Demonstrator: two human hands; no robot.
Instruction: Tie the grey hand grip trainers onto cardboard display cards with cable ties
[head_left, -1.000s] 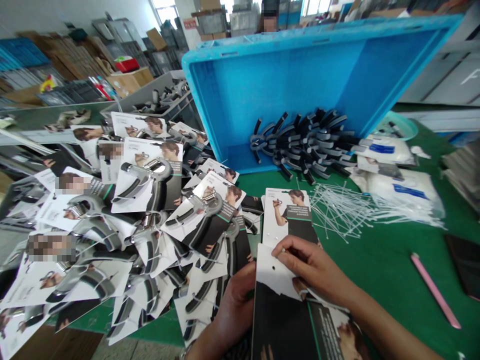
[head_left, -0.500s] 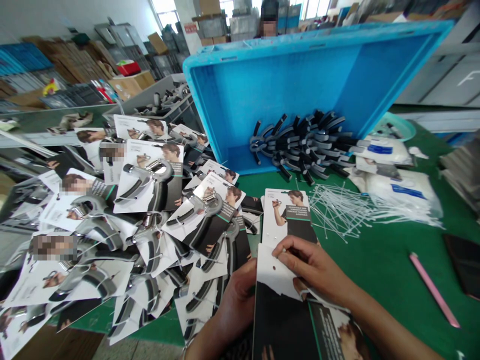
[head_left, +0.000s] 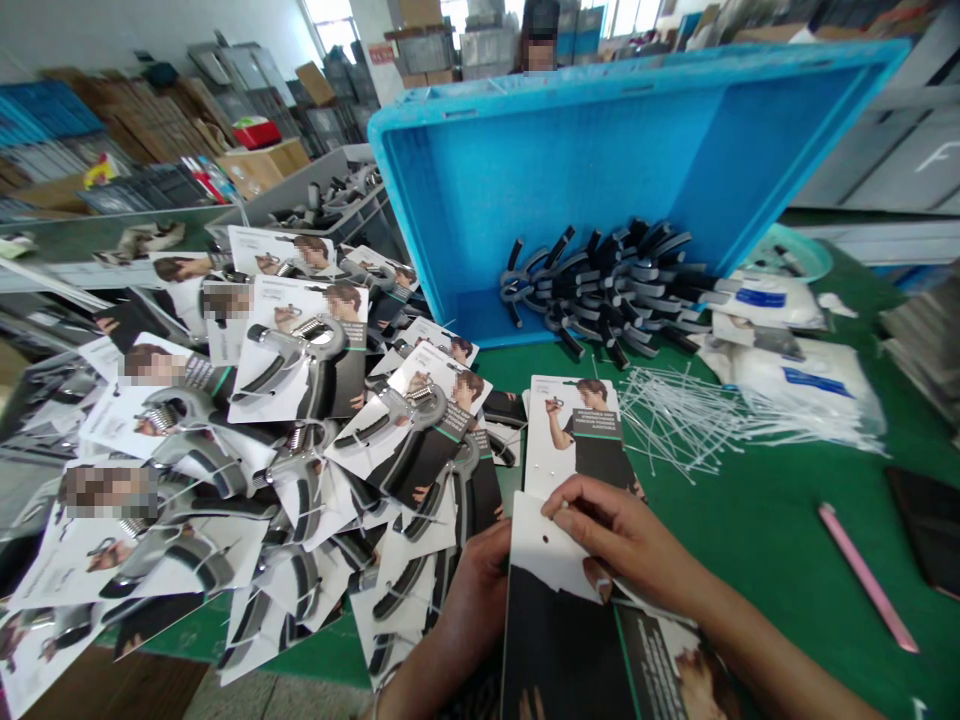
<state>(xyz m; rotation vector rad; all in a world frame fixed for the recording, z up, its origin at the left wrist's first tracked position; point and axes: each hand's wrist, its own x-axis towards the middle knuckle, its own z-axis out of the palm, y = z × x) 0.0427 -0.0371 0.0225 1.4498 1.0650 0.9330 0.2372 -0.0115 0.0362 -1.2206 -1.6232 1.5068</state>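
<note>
A printed backing card (head_left: 562,625), white at one end and black below, is tilted in front of me, with a small dark hole in its white part. My left hand (head_left: 480,580) grips its left edge, the fingers partly hidden behind it. Over the white part my right hand (head_left: 607,525) is closed, thumb and forefinger pinched beside the hole; what lies between the tips is too small to make out. Just beyond lies a stack of similar cards (head_left: 551,455). To the left, hand grippers (head_left: 300,350) tied onto cards are heaped.
A blue crate (head_left: 540,160) on its side holds loose hand grippers (head_left: 622,280). White cable ties (head_left: 682,415) are spread on the green table beside plastic bags (head_left: 810,385). A pink strip-like object (head_left: 866,575) and a dark flat item (head_left: 926,530) lie at right. A person (head_left: 540,45) is behind the crate.
The held card and both hands have shifted very slightly. My right fingertips are still pinched near the hole, and the surrounding items look the same.
</note>
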